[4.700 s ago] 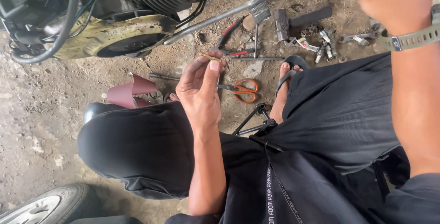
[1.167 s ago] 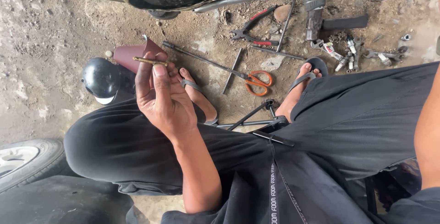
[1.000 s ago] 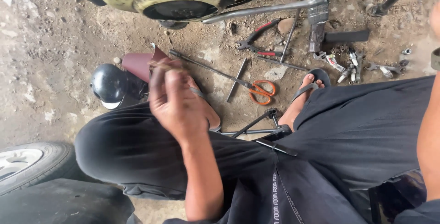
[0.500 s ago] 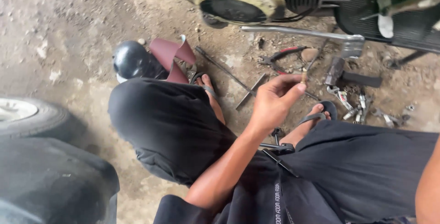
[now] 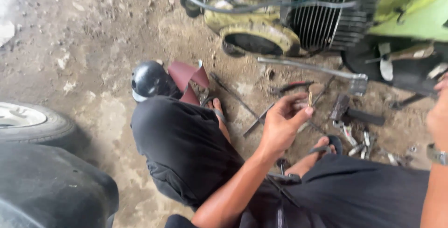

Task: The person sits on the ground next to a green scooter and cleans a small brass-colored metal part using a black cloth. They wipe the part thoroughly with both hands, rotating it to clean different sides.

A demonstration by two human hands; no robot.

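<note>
Left hand [image 5: 281, 126]: raised over the dirt floor [image 5: 84, 46] in the middle of the view, palm turned up, fingers curled loosely. Thumb and forefinger pinch a small brass-coloured pin [image 5: 310, 99], held upright at the fingertips, above the scattered tools.

Right hand [image 5: 438, 116]: only partly in view at the right edge, cut off by the frame; whether its fingers are spread or closed cannot be told. A wristwatch [image 5: 437, 155] sits on that wrist.

Person: squatting, in black trousers [image 5: 186, 148], feet in sandals [image 5: 332, 144].

Far side: a green engine unit with a finned cylinder [image 5: 322, 20], a yellowish round cover [image 5: 259, 36] at its near left, and a black hose [image 5: 261, 5] running across its top.

Floor, between the engine and the knees: a long metal bar [image 5: 308, 68], red-handled pliers [image 5: 291, 87], thin rods [image 5: 233, 95], a dark block-shaped tool [image 5: 347, 111], and small bolts and sockets [image 5: 361, 139] to the right of the raised hand.

Left of the tools: a black rounded cap [image 5: 148, 79] just beside a dark red folded sheet [image 5: 187, 76], both close to the left knee.

Near left: a tyre with a pale rim [image 5: 32, 125] and a second dark tyre [image 5: 46, 186] nearer still.
</note>
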